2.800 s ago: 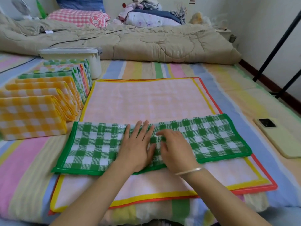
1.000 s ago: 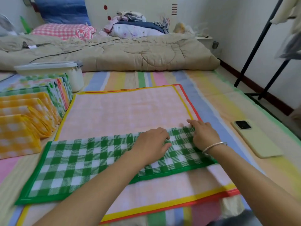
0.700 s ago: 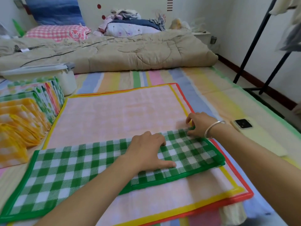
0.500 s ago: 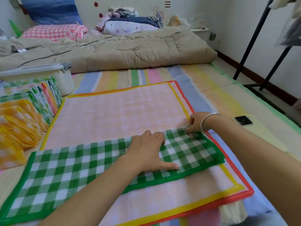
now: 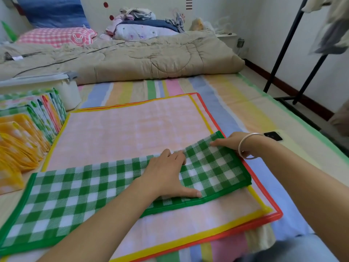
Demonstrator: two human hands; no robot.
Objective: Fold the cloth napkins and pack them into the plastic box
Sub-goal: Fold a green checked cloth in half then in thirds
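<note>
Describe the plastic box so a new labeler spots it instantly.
Start at the beige quilt lying across the far end of the striped mat. Before its left part, behind the row of folded napkins, sits the plastic box. It is the only rigid white container, lidded, among soft cloth.

striped bed (image 5: 236, 103) under beige quilt (image 5: 151, 59), plastic box (image 5: 69, 91), folded napkins (image 5: 22, 133), flat napkins (image 5: 132, 129), phone (image 5: 273, 136)

Soft, bright light falls evenly, with only a faint shadow under the left hand (image 5: 166, 176) on the green-and-white checked cloth napkin (image 5: 75, 190), while wide-angle distortion bends the black metal clothes rack (image 5: 285, 44) and the edges blur.
</note>
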